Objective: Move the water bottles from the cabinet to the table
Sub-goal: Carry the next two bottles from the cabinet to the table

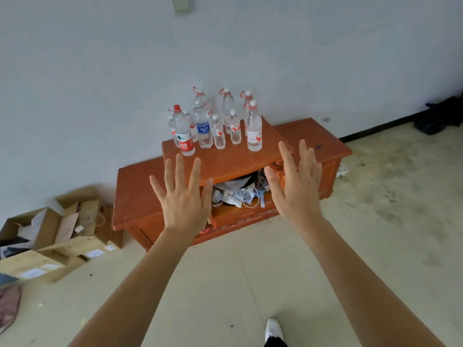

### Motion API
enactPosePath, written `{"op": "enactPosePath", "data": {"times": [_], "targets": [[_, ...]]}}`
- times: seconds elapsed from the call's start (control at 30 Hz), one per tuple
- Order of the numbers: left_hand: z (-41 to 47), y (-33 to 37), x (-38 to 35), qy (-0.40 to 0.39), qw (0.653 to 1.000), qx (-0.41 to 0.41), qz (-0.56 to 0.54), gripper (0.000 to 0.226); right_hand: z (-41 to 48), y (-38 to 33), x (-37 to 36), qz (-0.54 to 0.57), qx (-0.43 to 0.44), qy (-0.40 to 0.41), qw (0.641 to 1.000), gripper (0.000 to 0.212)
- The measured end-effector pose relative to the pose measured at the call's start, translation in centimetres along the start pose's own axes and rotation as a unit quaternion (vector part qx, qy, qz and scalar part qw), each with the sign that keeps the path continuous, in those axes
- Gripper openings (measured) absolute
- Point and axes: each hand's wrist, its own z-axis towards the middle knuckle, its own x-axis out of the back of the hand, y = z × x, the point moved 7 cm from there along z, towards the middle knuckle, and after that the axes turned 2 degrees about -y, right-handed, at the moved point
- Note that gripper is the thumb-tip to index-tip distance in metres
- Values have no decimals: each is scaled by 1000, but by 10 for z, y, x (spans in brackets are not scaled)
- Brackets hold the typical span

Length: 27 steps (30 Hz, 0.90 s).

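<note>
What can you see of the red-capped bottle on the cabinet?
The red-capped bottle is clear plastic, with a red cap, a red loop at its neck and a red-and-white label low down. It stands upright on the cabinet top, front left of the other bottles, which crowd close behind; contact unclear.

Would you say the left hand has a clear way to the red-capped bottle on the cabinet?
Probably yes. The left hand is open and empty, and the red-capped bottle stands at the front left of the group on the cabinet, with only bare wood showing between them.
</note>
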Motion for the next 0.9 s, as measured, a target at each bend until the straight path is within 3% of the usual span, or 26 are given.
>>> {"op": "enactPosePath", "data": {"times": [0.23,0.53,0.67,0.9], "targets": [[166,15,-41,7,999,50,4,61,184,29,-52,9,20,-35,999,71],[302,-55,-136,-12,992,123,2,60,325,36,-187,-6,62,-101,993,71],[372,-95,-188,-30,991,128,-17,59,393,28,-265,-19,79,-117,990,70],[498,-116,-262,-81,991,91,-55,61,498,39,-362,-15,25,-149,988,70]]}}
